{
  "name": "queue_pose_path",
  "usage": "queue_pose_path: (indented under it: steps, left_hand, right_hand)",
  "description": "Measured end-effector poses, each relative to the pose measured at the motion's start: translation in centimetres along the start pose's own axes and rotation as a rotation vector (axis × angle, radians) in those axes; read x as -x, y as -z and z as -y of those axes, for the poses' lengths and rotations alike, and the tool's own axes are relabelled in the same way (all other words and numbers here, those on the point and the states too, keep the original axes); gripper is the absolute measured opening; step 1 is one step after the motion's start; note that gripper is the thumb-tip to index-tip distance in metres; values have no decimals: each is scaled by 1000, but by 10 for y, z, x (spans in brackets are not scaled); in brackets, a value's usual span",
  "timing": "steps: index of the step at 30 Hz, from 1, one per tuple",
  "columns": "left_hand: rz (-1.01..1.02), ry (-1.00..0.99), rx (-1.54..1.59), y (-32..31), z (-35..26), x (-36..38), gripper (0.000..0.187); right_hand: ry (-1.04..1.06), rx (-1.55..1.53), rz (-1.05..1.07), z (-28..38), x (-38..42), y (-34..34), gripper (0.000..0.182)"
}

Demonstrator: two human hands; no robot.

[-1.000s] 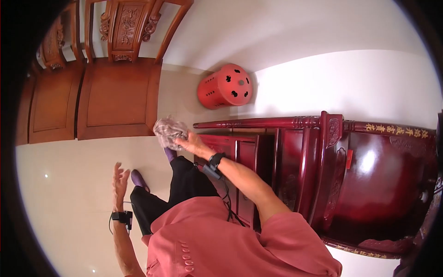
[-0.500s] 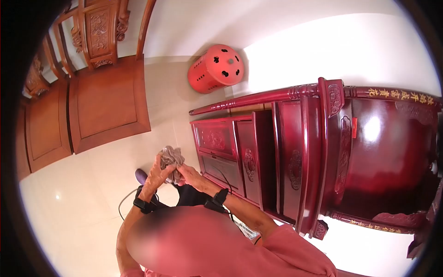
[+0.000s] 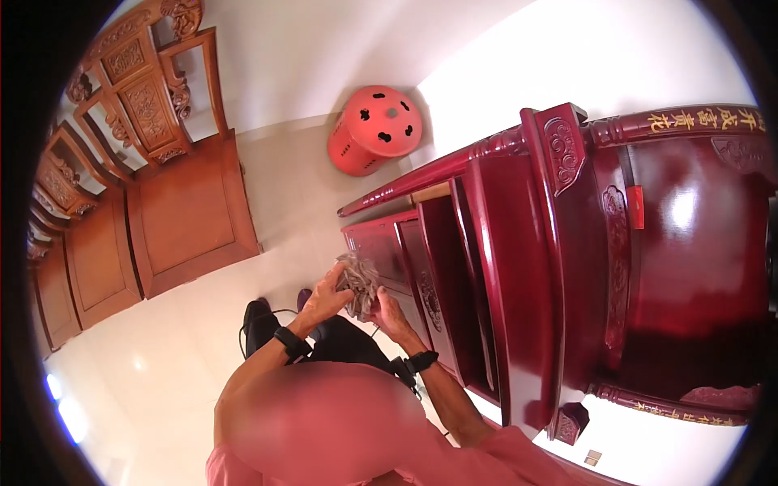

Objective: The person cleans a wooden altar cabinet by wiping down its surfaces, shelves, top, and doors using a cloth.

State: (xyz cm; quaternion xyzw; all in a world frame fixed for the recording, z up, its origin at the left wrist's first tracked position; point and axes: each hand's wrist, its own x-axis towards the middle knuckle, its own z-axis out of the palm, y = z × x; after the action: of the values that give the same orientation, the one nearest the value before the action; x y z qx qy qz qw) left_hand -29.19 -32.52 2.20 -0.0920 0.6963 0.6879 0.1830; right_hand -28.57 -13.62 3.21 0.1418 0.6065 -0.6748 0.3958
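Note:
A crumpled grey-brown cloth (image 3: 359,279) is bunched between my two hands, in front of the dark red carved cabinet (image 3: 519,283). My left hand (image 3: 328,296) has its fingers around the cloth's left side. On the right side, my right hand (image 3: 391,314) grips the lower edge of the same cloth, its thumb pointing up. Both wrists wear black bands. The cloth hides some of my fingertips.
Beyond the cabinet's far end, a red bin (image 3: 375,130) with a perforated lid stands by the wall. Carved wooden seats (image 3: 190,215) line the left side. My feet (image 3: 304,298) and dark-trousered legs are on the pale tiled floor (image 3: 174,356).
Both hands have moved right with the cloth, closer to the cabinet front. The view has shifted and turned, and both my feet now show.

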Motion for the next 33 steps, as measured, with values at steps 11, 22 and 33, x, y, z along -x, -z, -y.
queue_pose_path:
  steps: [11,22,33]
  left_hand:
    - [98,-45,475,0,-136,-86,55]
    - [-104,-400,495,-98,-142,-142,54]
    - [-149,-182,96,-1,-104,-137,49]
  right_hand:
    - [-169,-226,-353,-14,20,17,69]
    - [-286,-350,-511,-31,27,-8,46]
    - [-308,-233,-489,-39,38,-5,53]
